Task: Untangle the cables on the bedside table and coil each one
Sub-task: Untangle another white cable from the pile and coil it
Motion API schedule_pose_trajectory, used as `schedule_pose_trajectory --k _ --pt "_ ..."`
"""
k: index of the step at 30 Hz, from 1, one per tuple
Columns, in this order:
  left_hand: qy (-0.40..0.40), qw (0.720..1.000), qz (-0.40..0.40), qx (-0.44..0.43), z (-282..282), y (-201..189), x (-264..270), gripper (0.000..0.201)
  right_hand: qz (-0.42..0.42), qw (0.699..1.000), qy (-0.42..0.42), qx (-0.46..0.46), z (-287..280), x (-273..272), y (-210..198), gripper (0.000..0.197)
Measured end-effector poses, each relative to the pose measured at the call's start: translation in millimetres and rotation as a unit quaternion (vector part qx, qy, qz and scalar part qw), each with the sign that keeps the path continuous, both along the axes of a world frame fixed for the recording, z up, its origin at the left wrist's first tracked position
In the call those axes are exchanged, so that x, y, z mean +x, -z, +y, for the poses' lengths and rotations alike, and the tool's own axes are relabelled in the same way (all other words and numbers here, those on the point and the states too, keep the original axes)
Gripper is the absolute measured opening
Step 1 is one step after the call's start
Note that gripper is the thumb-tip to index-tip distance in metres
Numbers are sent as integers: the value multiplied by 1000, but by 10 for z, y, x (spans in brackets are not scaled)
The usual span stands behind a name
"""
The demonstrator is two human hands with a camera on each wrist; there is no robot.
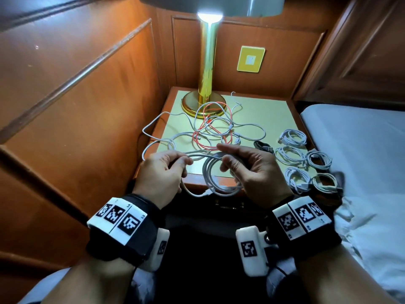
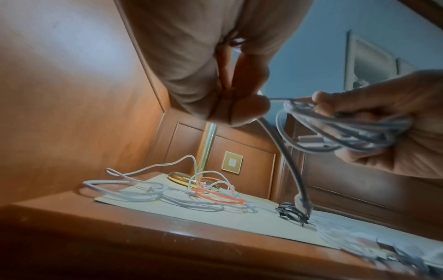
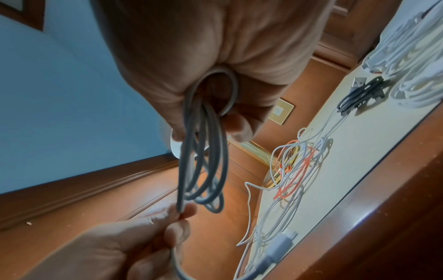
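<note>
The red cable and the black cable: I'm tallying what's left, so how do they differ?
The red cable lies loose and tangled with white cables mid-table; the black cable is already coiled into a small bundle. The red cable spreads in wide loops, the black cable sits compact beside the white coils. Both rest on the bedside table, neither held by a hand.

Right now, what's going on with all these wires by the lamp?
A person is winding a pale grey cable into loops: the right hand holds the coil while the left hand pinches the free strand. A tangle of white and orange-red cables lies on the wooden bedside table beside the brass lamp. Several finished white coils and one black coil sit at the right.
</note>
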State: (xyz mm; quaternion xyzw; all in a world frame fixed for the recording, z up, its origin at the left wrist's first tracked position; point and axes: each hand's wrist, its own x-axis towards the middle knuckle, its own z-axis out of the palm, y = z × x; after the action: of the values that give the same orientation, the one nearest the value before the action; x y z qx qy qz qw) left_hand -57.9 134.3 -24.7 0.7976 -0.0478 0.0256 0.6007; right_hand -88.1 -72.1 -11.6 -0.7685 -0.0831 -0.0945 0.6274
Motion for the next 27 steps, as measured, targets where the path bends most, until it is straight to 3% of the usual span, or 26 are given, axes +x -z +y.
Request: schedule_pose_trajectory --k 4,8,10,13,15,17,20,23,27 --pt "66 998 13 -10 -82 36 -93 17 35 999 5 24 30 4 11 19" --pt "116 992 -35 29 -64 25 -98 49 26 999 -21 -6 17 -3 26 15" --pt "142 986 -52 76 -39 34 -104 55 29 999 -36 -8 26 -26 11 13" --pt "171 970 -87 152 -55 52 -139 39 30 999 -29 -27 46 -63 -23 21" --pt "167 961 -117 189 -71 58 -150 40 11 997 -12 -75 69 -69 -22 32" --pt "170 965 -115 164 -99 54 -166 30 -7 992 6 -129 81 -42 20 42" --pt "205 971 -77 101 -139 60 -201 12 -3 994 21 -110 100 -10 76 48" --pt "215 968 -69 110 -186 50 -237 24 -6 995 36 -95 89 -7 95 41" --pt "165 983 -53 65 -221 54 -225 30 -14 995 70 -62 79 14 103 31"
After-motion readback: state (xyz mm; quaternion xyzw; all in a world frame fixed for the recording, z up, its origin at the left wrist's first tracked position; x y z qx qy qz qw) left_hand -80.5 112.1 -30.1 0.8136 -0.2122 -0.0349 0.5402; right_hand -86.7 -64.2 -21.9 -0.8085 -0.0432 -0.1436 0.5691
